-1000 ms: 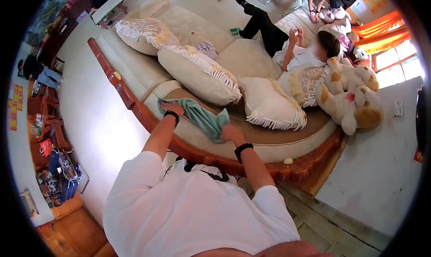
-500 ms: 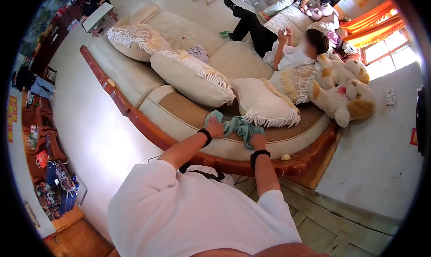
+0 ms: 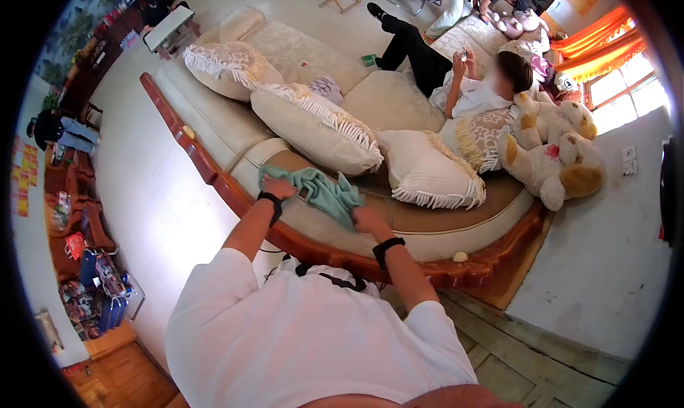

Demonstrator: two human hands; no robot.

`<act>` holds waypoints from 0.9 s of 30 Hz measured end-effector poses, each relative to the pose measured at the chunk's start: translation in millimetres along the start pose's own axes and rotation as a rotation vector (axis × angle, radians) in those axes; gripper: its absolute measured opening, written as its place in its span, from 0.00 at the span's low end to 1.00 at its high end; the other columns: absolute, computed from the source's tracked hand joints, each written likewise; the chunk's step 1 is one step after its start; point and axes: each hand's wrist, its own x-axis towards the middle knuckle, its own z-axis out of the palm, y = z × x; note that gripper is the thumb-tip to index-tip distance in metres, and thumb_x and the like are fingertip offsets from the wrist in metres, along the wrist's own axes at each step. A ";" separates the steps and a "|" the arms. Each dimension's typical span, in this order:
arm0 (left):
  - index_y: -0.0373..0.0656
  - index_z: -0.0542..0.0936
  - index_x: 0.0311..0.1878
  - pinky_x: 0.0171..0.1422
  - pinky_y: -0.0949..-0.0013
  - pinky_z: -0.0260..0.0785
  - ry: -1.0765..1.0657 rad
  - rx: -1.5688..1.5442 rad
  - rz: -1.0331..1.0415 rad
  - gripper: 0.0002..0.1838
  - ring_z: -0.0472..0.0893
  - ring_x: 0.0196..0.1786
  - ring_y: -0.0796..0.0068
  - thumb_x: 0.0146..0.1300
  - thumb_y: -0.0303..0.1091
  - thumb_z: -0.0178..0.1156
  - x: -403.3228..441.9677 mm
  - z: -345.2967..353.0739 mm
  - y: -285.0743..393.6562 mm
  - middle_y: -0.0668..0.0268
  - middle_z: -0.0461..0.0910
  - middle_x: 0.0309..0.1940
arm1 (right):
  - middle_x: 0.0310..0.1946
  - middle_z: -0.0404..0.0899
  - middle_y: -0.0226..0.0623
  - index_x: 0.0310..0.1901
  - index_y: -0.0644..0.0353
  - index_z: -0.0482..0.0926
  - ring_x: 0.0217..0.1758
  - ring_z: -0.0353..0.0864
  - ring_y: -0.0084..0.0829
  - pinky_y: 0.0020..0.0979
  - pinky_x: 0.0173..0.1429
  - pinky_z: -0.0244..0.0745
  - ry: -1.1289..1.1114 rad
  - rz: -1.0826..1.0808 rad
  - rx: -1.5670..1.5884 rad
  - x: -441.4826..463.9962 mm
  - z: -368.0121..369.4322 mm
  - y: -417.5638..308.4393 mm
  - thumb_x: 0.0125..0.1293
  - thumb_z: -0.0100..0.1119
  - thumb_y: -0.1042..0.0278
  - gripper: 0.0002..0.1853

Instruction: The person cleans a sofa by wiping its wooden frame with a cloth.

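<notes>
A crumpled green cloth (image 3: 320, 191) lies on the back of the beige and brown sofa (image 3: 427, 226), stretched between my two hands. My left hand (image 3: 280, 188) is closed on the cloth's left end, near the sofa's wooden trim (image 3: 313, 251). The right-hand end is gripped by my right hand (image 3: 370, 221), whose fingers are partly hidden. Both wrists wear black bands. Just beyond the cloth, a fringed cushion (image 3: 313, 127) and another fringed cushion (image 3: 431, 169) lean along the sofa back.
A person (image 3: 470, 87) in dark trousers reclines on the sofa, holding a small object. Two plush toys (image 3: 563, 159) rest at the right corner by the wall. Farther left are another cushion (image 3: 228, 70) and a small table (image 3: 169, 29). More people are in the background.
Both my hands have moved left along the sofa back with the green cloth, which is now spread wider. The view has shifted slightly.
</notes>
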 end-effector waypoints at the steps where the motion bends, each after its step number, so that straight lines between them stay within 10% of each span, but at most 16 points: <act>1: 0.35 0.67 0.71 0.76 0.31 0.37 -0.021 0.089 0.063 0.49 0.41 0.77 0.25 0.56 0.64 0.61 -4.3 3.3 19.5 0.29 0.46 0.74 | 0.43 0.84 0.48 0.40 0.59 0.82 0.47 0.83 0.51 0.48 0.47 0.79 0.025 0.136 0.017 -16.7 -10.8 13.6 0.50 0.65 0.62 0.15; 7: 0.41 0.76 0.65 0.76 0.31 0.41 0.058 0.180 0.440 0.39 0.44 0.78 0.28 0.53 0.56 0.67 -47.4 49.0 125.0 0.36 0.42 0.77 | 0.46 0.83 0.53 0.40 0.62 0.83 0.50 0.84 0.49 0.46 0.53 0.80 0.010 0.659 0.201 -77.7 -62.4 70.5 0.56 0.61 0.64 0.13; 13: 0.40 0.80 0.58 0.76 0.37 0.48 -0.017 0.278 0.818 0.32 0.48 0.78 0.33 0.51 0.48 0.66 -71.9 51.2 122.9 0.35 0.49 0.76 | 0.44 0.84 0.51 0.39 0.63 0.85 0.46 0.85 0.50 0.46 0.46 0.82 0.146 0.387 -0.051 -11.3 -9.0 30.9 0.56 0.60 0.69 0.11; 16: 0.41 0.80 0.57 0.77 0.47 0.52 -0.030 -0.144 1.045 0.30 0.54 0.76 0.42 0.50 0.45 0.65 -41.2 41.6 72.0 0.38 0.62 0.70 | 0.43 0.84 0.52 0.36 0.64 0.85 0.46 0.85 0.51 0.46 0.46 0.82 0.125 0.222 -0.043 11.4 -30.8 -46.0 0.56 0.60 0.70 0.10; 27: 0.32 0.74 0.60 0.80 0.48 0.43 -0.033 -0.113 0.313 0.30 0.32 0.80 0.38 0.56 0.39 0.59 16.6 -11.0 -72.2 0.35 0.32 0.77 | 0.45 0.82 0.52 0.46 0.61 0.81 0.50 0.82 0.51 0.47 0.50 0.79 -0.072 -0.127 -0.034 8.1 -46.2 -95.9 0.54 0.62 0.70 0.16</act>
